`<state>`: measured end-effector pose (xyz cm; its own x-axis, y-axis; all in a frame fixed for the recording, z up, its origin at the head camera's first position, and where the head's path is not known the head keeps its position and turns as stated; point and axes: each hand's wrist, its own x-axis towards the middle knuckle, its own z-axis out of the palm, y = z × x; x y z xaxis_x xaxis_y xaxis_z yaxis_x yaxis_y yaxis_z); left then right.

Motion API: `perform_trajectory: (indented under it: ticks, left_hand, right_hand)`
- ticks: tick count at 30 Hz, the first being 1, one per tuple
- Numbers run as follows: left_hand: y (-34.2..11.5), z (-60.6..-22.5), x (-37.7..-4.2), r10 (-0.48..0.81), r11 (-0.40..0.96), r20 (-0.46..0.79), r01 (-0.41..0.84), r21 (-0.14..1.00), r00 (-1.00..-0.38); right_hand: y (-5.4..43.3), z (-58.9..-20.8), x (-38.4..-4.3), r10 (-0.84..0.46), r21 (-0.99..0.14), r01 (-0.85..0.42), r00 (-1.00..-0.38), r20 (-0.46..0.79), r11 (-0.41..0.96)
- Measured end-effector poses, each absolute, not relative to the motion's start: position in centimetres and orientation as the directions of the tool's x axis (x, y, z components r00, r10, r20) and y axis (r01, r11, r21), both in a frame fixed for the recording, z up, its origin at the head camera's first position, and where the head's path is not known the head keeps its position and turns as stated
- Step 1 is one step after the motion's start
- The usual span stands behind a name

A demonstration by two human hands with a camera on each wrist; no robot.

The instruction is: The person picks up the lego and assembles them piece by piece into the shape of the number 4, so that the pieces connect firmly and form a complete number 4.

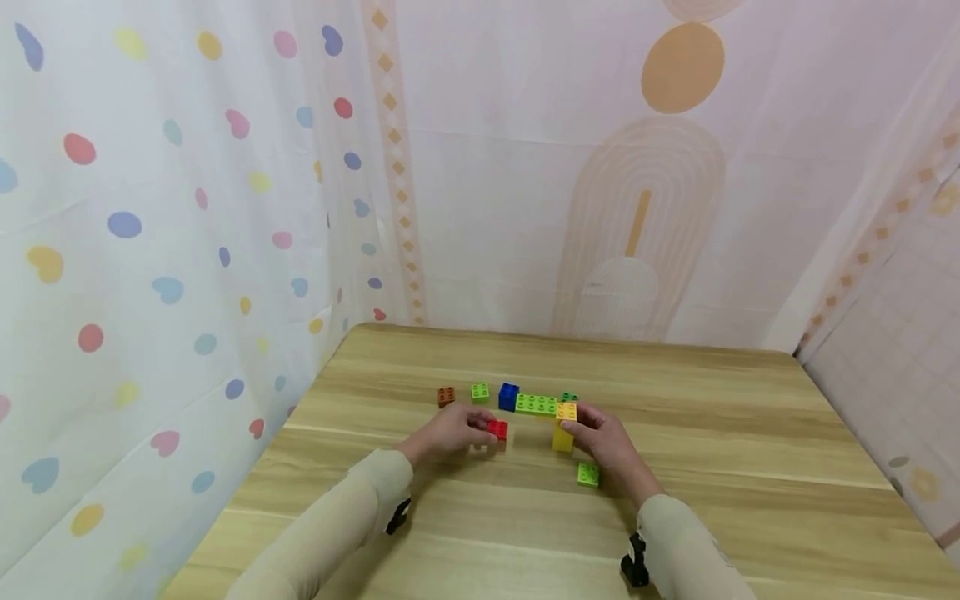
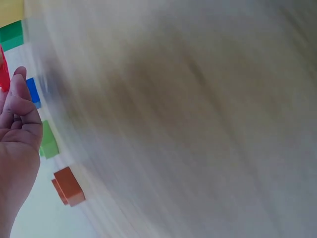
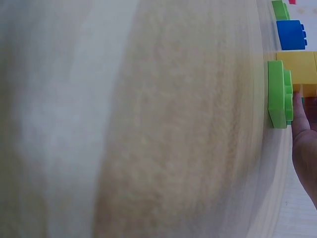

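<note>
On the wooden table (image 1: 480, 542), near the middle of its width, my left hand (image 1: 453, 431) pinches a red brick (image 1: 497, 428) between thumb and fingers, gripping it from its left side. Its studs point up; I cannot tell whether its underside touches the wood. My right hand (image 1: 611, 446) holds a yellow stack (image 1: 563, 437) from the right, thumb on the near side and fingers curled behind. The stack's long axis stands upright, studs skyward, with a more orange-yellow block on top.

Between my hands and a little farther off, a long lime brick (image 1: 536, 404) lies with its long axis running left to right across the table, studs up. Its left end meets a blue brick (image 1: 509, 398), and its right end comes up to the yellow stack; I cannot tell whether those two are joined. A dark green brick (image 1: 570, 397) shows partly behind the stack. Farther left sit a small lime brick (image 1: 480, 392) and then a brown brick (image 1: 446, 396). Another green brick (image 1: 588, 475) lies studs up just beside my right hand, on the near side.
</note>
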<state>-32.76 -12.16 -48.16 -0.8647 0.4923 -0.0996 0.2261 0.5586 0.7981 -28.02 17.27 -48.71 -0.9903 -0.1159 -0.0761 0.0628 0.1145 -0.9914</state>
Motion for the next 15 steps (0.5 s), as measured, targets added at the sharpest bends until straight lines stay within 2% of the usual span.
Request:
perform_trajectory:
  ticks: [6,15]
  left_hand:
    - [-11.2,-47.4,-32.6,0.407,0.511,-0.107,0.129,0.850,-0.907]
    - [-9.8,-47.2,-32.9,0.403,0.426,-0.043,0.146,0.893,-0.914]
  right_hand:
    - [17.2,-49.0,-28.1,-0.124,-0.993,0.061,-0.990,-0.073,0.096]
    - [17.5,-49.0,-28.2,-0.118,-0.993,0.059,-0.990,-0.071,0.105]
